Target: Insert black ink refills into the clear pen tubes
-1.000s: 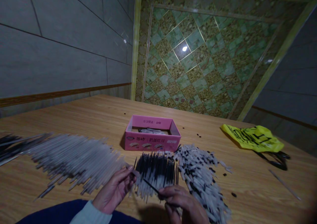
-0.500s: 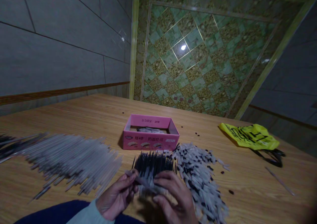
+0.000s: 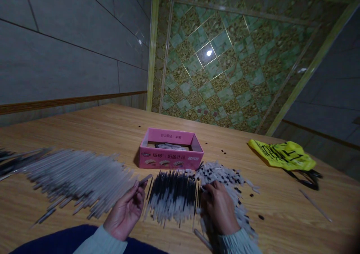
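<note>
My left hand [image 3: 126, 211] pinches a short greyish translucent tube [image 3: 145, 179] between thumb and fingertips, above the gap between two groups of sticks. My right hand [image 3: 221, 207] is palm-down with its fingers curled together, at the right edge of a row of thin sticks with black upper parts and whitish lower ends [image 3: 173, 194]. What its fingertips hold, if anything, is hidden. Beneath and beyond that hand spreads a pile of small whitish caps and black bits [image 3: 222, 173]. A grey tube [image 3: 203, 239] lies near my right wrist.
Behind the sticks stands an open pink box [image 3: 171, 158] with whitish pieces inside. Many clear tubes [image 3: 81, 179] lie at left, with dark sticks [image 3: 17, 162] beyond them. A yellow bag [image 3: 282, 154] and a single stick [image 3: 315, 205] rest on the wooden table [image 3: 281, 216] at right.
My hands were close together over the near end of the row, around a blurred tube. My left hand has moved left and up with a tube; my right hand has moved to the cap pile.
</note>
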`<act>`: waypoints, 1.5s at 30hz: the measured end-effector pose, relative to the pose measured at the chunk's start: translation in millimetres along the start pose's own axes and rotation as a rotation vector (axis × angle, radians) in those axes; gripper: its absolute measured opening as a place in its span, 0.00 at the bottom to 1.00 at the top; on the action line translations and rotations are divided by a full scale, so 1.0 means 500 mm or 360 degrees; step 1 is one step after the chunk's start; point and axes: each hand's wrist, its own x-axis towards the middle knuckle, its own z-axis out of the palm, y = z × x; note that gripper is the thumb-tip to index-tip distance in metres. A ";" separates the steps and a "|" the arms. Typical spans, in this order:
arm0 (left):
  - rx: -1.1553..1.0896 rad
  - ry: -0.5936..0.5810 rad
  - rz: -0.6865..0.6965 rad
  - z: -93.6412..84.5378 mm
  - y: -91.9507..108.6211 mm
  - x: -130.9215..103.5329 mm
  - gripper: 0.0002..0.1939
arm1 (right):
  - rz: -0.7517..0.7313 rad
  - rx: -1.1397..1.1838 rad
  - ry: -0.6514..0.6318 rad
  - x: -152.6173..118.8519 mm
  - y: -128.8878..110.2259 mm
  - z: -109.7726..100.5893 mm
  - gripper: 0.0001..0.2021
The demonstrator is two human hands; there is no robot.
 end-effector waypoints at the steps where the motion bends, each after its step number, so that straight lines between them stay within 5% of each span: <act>1: 0.0007 0.0015 -0.0002 0.001 -0.001 -0.001 0.23 | -0.0007 -0.0040 0.0015 0.003 -0.002 0.006 0.10; 17: 0.0121 -0.0023 0.0073 -0.014 -0.004 0.012 0.14 | -0.0011 -0.0265 0.0020 0.007 -0.014 0.026 0.10; 23: 0.0175 0.0040 0.0051 -0.002 -0.005 -0.001 0.17 | -0.0067 -0.0210 0.0021 0.006 -0.021 0.016 0.20; 31: 0.0225 0.0061 0.0058 0.005 -0.006 -0.006 0.14 | -0.0040 -0.0154 0.0000 0.005 -0.026 0.007 0.09; 34: 0.0363 0.0005 0.0105 -0.006 -0.011 0.002 0.09 | -0.0008 0.0171 0.0143 0.005 -0.028 0.012 0.06; 37: 0.0620 -0.0076 0.0184 -0.018 -0.021 0.009 0.05 | 0.0081 0.1035 0.0176 -0.004 -0.051 0.015 0.06; 40: 0.0829 -0.0171 0.0186 -0.027 -0.032 0.014 0.08 | 0.0239 0.1940 0.0063 -0.024 -0.092 0.018 0.14; 45: 0.1060 -0.0275 0.0144 -0.028 -0.042 0.013 0.11 | 0.0311 0.2481 -0.0276 -0.057 -0.142 0.038 0.17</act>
